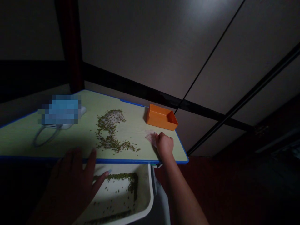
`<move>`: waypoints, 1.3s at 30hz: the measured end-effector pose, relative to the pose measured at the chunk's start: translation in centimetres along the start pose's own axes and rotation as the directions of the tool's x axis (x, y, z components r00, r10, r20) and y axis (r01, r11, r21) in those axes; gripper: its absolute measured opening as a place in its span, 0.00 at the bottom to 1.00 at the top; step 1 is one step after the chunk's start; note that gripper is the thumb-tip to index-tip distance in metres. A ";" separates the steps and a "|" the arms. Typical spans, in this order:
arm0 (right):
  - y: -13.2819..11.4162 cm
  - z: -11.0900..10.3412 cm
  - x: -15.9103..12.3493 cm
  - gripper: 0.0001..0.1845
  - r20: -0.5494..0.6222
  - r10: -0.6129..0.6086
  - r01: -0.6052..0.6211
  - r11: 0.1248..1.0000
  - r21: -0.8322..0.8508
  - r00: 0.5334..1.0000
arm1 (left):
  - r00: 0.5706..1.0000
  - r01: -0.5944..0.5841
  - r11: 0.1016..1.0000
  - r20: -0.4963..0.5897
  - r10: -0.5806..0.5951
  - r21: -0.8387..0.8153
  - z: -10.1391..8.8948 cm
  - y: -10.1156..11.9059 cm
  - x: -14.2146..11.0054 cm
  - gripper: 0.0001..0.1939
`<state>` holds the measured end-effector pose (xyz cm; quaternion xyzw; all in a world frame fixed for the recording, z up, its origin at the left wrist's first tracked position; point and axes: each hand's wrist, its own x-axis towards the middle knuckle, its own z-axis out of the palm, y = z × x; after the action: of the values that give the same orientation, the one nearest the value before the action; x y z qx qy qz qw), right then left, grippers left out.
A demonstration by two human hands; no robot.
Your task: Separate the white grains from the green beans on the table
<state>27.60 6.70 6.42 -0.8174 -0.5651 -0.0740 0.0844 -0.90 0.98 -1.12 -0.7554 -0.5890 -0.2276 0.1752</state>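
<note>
My right hand (164, 144) is closed on the right side of the pale table, gripping a thin, pale pinkish sheet (151, 137) whose material I cannot make out. My left hand (76, 175) is spread at the table's front edge, fingers apart and holding nothing, dim in shadow. Between the hands, small green beans (109, 125) lie scattered in a curved patch, with whitish grains among them. Below the edge, a white plastic bin (150, 193) has more green beans (124, 176) along its inner sides. My left hand partly covers this bin.
An orange open box (161, 120) stands at the table's back right. At the left, a blurred-out blue object (61, 109) rests on a white item with a looped cable (38, 142). Blue trim (131, 161) edges the table (131, 128); cabinet panels (145, 47) rise behind.
</note>
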 end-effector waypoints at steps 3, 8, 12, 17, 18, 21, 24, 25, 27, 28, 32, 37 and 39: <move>-0.3 0.0 0.1 0.22 -0.009 -0.016 0.015 1.000 -0.019 1.000 | 1.000 0.018 0.999 -0.006 -0.018 -0.027 -0.1 0.1 0.1 0.39; -0.4 -0.2 0.0 0.23 -0.004 0.024 -0.024 0.999 -0.031 1.000 | 0.999 0.032 0.998 -0.004 -0.032 -0.062 -0.3 0.3 0.0 0.38; -1.0 -0.4 0.5 0.22 -0.004 -0.003 0.003 0.999 -0.043 1.000 | 0.998 0.053 0.992 -0.021 -0.056 -0.115 -0.1 0.4 -0.3 0.35; -3.1 -0.3 1.7 0.22 -0.004 -0.087 0.086 0.995 -0.044 0.996 | 0.998 0.063 0.988 -0.020 -0.067 -0.137 0.1 0.6 -0.4 0.36; -3.5 -0.2 1.8 0.22 -0.009 -0.102 0.102 0.994 -0.039 0.995 | 0.997 0.068 0.988 -0.015 -0.071 -0.136 0.1 0.6 -0.4 0.36; -4.0 0.2 2.0 0.21 -0.036 -0.136 0.135 0.991 -0.011 0.990 | 0.998 0.067 0.990 -0.003 -0.068 -0.126 0.0 0.6 -0.4 0.35; -3.5 0.8 2.2 0.21 -0.075 -0.162 0.167 0.984 0.057 0.984 | 0.998 0.056 0.992 0.016 -0.054 -0.114 0.0 0.4 -0.5 0.34; -3.1 1.0 2.2 0.21 -0.093 -0.168 0.176 0.981 0.082 0.981 | 0.998 0.059 0.992 0.023 -0.056 -0.110 0.0 0.4 -0.5 0.34; -2.6 1.4 2.3 0.21 -0.126 -0.171 0.185 0.976 0.115 0.977 | 0.997 0.071 0.992 0.031 -0.068 -0.106 0.0 0.3 -0.5 0.34; -2.4 1.6 2.4 0.22 -0.135 -0.169 0.186 0.975 0.124 0.976 | 0.997 0.077 0.992 0.032 -0.074 -0.102 0.0 0.4 -0.5 0.34; -2.1 2.2 2.4 0.23 -0.126 -0.202 0.221 0.962 0.163 0.971 | 0.996 0.083 0.996 0.049 -0.081 -0.040 -0.1 0.6 -0.2 0.34; -2.2 2.4 2.3 0.21 -0.126 -0.303 0.327 0.903 0.277 0.944 | 0.992 0.082 0.996 0.096 -0.084 0.025 -0.2 0.8 0.2 0.32; -2.2 2.5 2.3 0.20 -0.141 -0.312 0.342 0.876 0.339 0.940 | 0.991 0.088 0.996 0.100 -0.089 0.011 0.0 0.7 0.3 0.33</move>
<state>26.43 10.13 4.56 -0.6771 -0.6950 -0.0163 0.2415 -0.16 1.01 -0.96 -0.7384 -0.6307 -0.1951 0.1374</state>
